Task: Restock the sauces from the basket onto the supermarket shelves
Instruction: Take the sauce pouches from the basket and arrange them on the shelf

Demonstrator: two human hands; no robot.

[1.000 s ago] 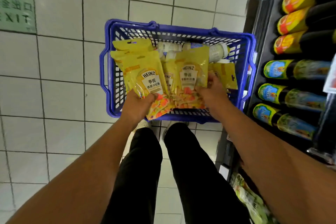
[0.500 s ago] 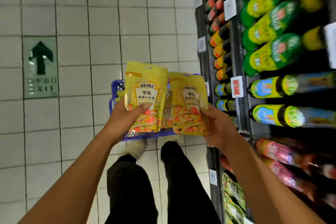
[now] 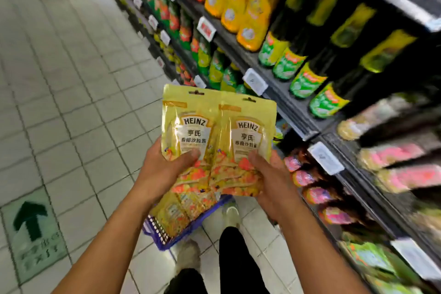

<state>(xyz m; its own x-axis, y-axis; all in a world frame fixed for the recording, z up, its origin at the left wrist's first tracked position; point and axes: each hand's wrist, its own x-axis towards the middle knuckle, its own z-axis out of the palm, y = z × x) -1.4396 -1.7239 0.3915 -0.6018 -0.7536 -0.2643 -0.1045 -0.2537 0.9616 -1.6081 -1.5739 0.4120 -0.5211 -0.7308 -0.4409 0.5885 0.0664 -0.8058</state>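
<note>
Two yellow Heinz sauce pouches are held up side by side at chest height. My left hand [image 3: 164, 169] grips the left pouch [image 3: 188, 126] by its lower part, thumb across the front. My right hand [image 3: 269, 179] grips the right pouch [image 3: 248, 133] the same way. More yellow pouches [image 3: 181, 210] hang or lie below them, over the blue basket [image 3: 167, 236], which stands on the floor by my feet and is mostly hidden. The shelves [image 3: 281, 95] rise along the right.
The shelves hold rows of yellow-capped dark bottles [image 3: 305, 79], orange bottles [image 3: 250, 7] above and pink-labelled packs [image 3: 401, 174] lower down, with white price tags [image 3: 255, 81] on the rails. A tiled aisle stretches left, with a green exit arrow sticker [image 3: 31, 227] on the floor.
Both hands have lifted the two pouches out of the basket and raised them. My view has swung up and right toward the shelves.
</note>
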